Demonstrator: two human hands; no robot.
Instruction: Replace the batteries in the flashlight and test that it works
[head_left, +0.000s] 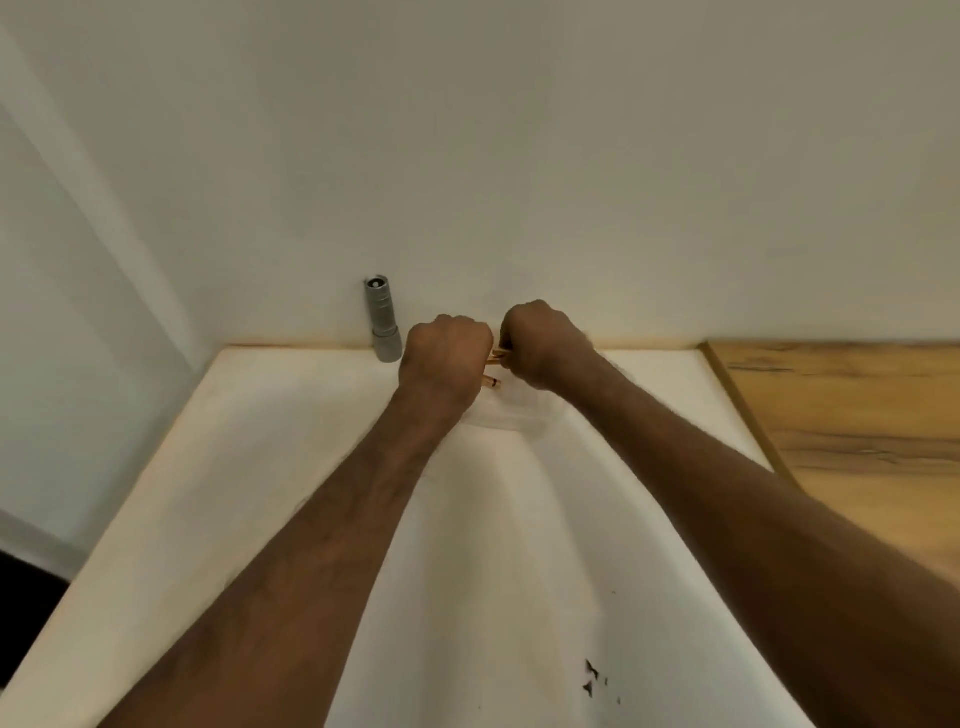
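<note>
Left hand (445, 358) fisted on batteries (493, 383), right hand (540, 343) gripping them

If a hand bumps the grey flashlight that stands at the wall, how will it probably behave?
The flashlight stands upright on one end, tall and narrow, so it probably tips easily. Its round body would likely roll on the white tabletop. It looks like metal, so probably stiff.

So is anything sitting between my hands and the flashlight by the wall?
Nothing visible. The flashlight stands against the wall, just beside the left hand, with bare white tabletop between. Both hands are closed on copper-coloured batteries.
</note>
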